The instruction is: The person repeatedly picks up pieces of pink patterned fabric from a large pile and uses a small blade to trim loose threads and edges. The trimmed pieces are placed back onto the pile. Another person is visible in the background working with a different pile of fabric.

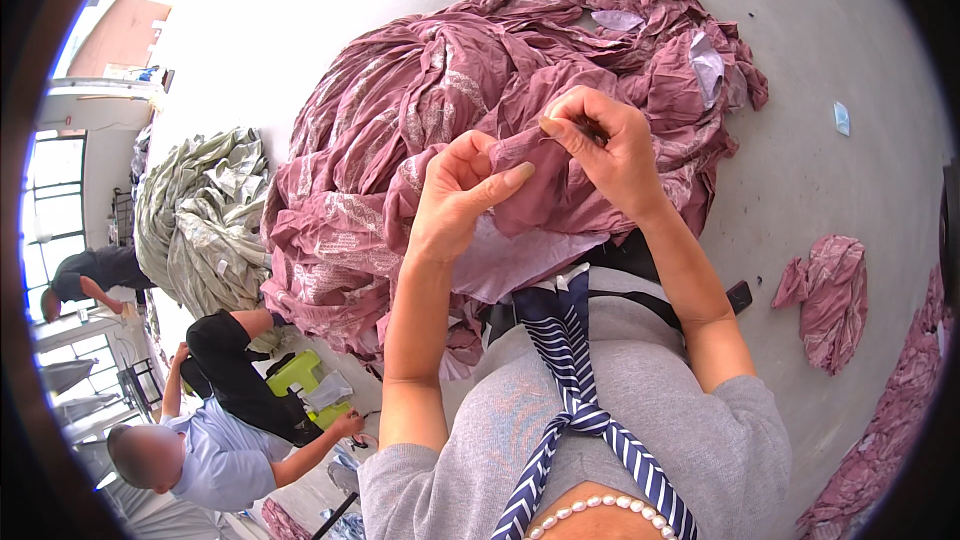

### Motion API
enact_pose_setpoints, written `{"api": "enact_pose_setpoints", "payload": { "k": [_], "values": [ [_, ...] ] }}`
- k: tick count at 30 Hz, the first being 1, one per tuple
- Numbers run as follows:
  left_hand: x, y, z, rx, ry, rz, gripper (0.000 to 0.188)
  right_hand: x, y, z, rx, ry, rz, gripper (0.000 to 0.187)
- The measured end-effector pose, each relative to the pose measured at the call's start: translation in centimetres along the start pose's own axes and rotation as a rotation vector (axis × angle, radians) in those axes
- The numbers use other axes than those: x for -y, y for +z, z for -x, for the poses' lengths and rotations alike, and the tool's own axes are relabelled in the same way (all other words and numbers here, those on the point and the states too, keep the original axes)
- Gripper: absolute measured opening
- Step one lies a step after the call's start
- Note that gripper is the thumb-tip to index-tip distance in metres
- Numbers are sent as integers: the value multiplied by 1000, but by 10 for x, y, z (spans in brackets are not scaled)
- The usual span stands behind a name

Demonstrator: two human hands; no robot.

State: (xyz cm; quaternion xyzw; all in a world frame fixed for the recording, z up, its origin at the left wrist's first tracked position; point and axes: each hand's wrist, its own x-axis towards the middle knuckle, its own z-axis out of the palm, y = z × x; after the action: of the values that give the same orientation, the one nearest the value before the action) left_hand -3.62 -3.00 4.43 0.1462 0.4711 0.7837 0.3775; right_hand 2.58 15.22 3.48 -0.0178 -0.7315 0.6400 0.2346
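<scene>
A mauve cloth [540, 185] with a paler underside is stretched between my two hands in front of my body. My left hand [450, 205] holds a fold of it between thumb and fingers. Slightly higher and to the right, my right hand [618, 155] pinches the cloth's edge with thumb and forefinger. Something dark shows within its curled fingers; I cannot make out what it is. Behind and around both hands spreads a large heap of mauve fabric [370, 105] with white patterned bands, crumpled on the floor.
Left of the heap lies a grey-green fabric pile [205, 225]. A co-worker [225, 455] sits at lower left beside a lime-green object [305, 380]; another person [95, 275] bends farther off. On the right are a small mauve bundle [835, 305], a light-blue flat item [841, 119] and more mauve fabric [885, 440].
</scene>
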Motion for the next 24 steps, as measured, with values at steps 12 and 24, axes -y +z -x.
{"api": "enact_pose_setpoints", "payload": {
  "k": [12, 24],
  "values": [
    [2, 3, -1, -146, 77, -133, 19, 21, -9, 13, 5, -186, 374, 25],
    [4, 7, -2, -44, 46, -175, 18, 9, 2, 16, 86, -272, 308, 24]
  ]
}}
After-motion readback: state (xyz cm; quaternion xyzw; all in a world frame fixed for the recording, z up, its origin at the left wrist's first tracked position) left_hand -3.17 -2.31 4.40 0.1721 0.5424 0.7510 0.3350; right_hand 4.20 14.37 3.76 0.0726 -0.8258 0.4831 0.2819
